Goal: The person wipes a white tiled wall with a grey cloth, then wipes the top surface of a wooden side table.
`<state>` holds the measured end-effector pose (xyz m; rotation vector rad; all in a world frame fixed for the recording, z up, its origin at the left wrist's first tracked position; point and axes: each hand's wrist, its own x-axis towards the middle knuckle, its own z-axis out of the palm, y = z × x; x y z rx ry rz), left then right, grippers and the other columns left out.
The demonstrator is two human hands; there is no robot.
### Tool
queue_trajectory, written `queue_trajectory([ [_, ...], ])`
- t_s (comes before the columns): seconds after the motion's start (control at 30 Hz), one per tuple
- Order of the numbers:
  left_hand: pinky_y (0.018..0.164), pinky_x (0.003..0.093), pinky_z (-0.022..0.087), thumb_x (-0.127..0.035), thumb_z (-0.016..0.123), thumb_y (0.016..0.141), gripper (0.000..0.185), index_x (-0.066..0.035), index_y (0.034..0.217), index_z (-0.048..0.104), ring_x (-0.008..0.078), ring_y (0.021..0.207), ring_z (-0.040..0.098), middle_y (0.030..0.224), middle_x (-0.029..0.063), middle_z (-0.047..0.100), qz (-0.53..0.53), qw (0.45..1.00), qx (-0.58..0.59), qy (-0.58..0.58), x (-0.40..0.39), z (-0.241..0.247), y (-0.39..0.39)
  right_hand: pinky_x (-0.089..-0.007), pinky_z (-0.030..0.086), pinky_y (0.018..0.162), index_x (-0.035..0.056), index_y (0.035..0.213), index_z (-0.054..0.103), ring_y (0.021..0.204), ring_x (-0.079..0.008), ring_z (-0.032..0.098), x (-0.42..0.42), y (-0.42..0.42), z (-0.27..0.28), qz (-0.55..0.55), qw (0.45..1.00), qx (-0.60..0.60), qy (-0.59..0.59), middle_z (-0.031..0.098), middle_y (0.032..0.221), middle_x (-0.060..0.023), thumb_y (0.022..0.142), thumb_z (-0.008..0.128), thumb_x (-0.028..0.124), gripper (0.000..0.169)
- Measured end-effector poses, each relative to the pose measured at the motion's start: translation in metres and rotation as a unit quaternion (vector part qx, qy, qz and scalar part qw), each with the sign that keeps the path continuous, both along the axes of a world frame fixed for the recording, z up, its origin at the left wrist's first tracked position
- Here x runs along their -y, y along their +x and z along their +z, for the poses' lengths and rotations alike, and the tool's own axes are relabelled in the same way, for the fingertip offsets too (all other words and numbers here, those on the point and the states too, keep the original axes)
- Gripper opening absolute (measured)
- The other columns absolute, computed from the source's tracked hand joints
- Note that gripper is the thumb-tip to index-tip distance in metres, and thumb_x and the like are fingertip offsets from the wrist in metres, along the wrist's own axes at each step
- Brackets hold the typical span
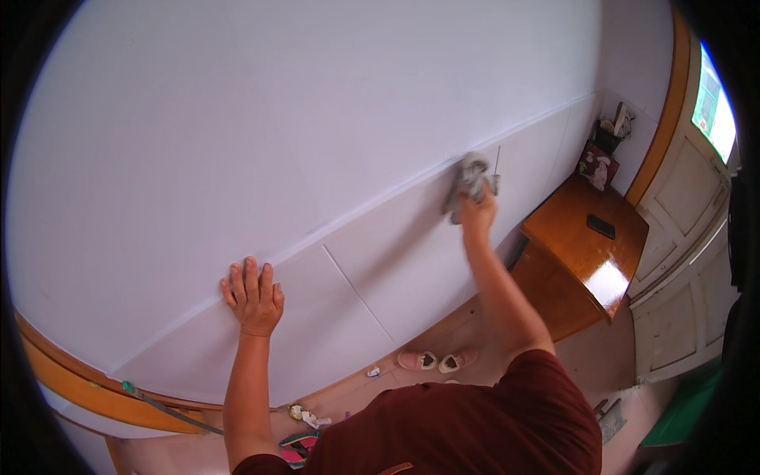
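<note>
A bunched grey cloth (473,169) is in my right hand (480,211), against the upper part of the white tiled strip (409,237) on the wall, near its top edge. Both the cloth and that hand are slightly blurred. My left hand (254,297) lies flat with fingers spread on the wall, across the top edge of the tiles, and holds nothing. Above the tiles the plain white wall (237,130) rises.
A brown wooden cabinet (588,237) on the right bears a black phone (601,226), a patterned box (598,167) and a dark holder (607,140). Pink shoes (418,360) and small items (309,417) lie on the floor. A panelled door (677,196) is far right.
</note>
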<state>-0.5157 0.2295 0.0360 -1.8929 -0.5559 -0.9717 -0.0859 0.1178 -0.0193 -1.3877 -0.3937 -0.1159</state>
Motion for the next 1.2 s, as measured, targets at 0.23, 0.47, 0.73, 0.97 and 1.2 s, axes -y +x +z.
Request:
queue_trajectory([
  [0.23, 0.111, 0.0521, 0.02, -0.028, 0.037, 0.098, 0.037, -0.008, 0.124, 0.055, 0.035, 0.136, 0.034, 0.142, 0.0152, 0.044, 0.005, 1.0, -0.006, -0.003, -0.005, 0.0, -0.006, -0.0384, 0.053, 0.082, 0.0263, 0.119, 0.063, 0.105, -0.0332, 0.059, 0.014, -0.205, 0.01, 0.256, 0.903, 0.322, -0.126, 0.049, 0.127, -0.014, 0.067, 0.069, -0.001, 0.06],
  [0.47, 0.112, 0.0521, 0.019, -0.027, 0.037, 0.098, 0.037, -0.008, 0.126, 0.053, 0.0351, 0.137, 0.032, 0.144, 0.0152, 0.042, 0.019, 1.0, -0.014, -0.004, -0.004, -0.001, -0.011, -0.034, 0.052, 0.084, 0.0246, 0.117, 0.065, 0.103, -0.0285, 0.06, 0.021, -0.121, 0.019, 0.174, 0.937, 0.268, -0.141, 0.055, 0.117, -0.0097, 0.067, 0.08, 0.012, 0.054],
  [0.73, 0.112, 0.0517, 0.019, -0.026, 0.038, 0.097, 0.037, -0.009, 0.126, 0.054, 0.0347, 0.137, 0.033, 0.143, 0.015, 0.043, -0.001, 1.0, -0.002, 0.005, -0.002, 0.0, 0.003, -0.0312, 0.049, 0.072, 0.0005, 0.108, 0.064, 0.077, -0.0187, 0.062, 0.028, 0.051, 0.013, 0.039, 0.989, -0.105, 0.095, 0.067, 0.087, -0.009, 0.077, 0.064, 0.001, 0.031],
  [0.97, 0.112, 0.0521, 0.019, -0.025, 0.039, 0.096, 0.037, -0.009, 0.126, 0.054, 0.0353, 0.137, 0.033, 0.142, 0.0153, 0.044, 0.021, 1.0, -0.007, 0.007, -0.003, -0.004, -0.011, -0.035, 0.041, 0.098, 0.0099, 0.129, 0.055, 0.121, -0.0333, 0.047, 0.001, -0.112, -0.023, 0.083, 0.986, 0.144, -0.012, 0.046, 0.132, -0.0169, 0.07, 0.068, -0.006, 0.063],
  [1.2, 0.111, 0.0533, 0.019, -0.026, 0.043, 0.094, 0.035, -0.009, 0.123, 0.056, 0.0354, 0.135, 0.034, 0.141, 0.0145, 0.045, 0.009, 1.0, -0.003, -0.017, -0.005, -0.003, -0.007, -0.0405, 0.052, 0.083, 0.0276, 0.125, 0.059, 0.106, -0.034, 0.058, 0.029, -0.188, -0.009, 0.36, 0.874, 0.242, -0.219, 0.05, 0.124, -0.0143, 0.064, 0.076, 0.004, 0.068],
])
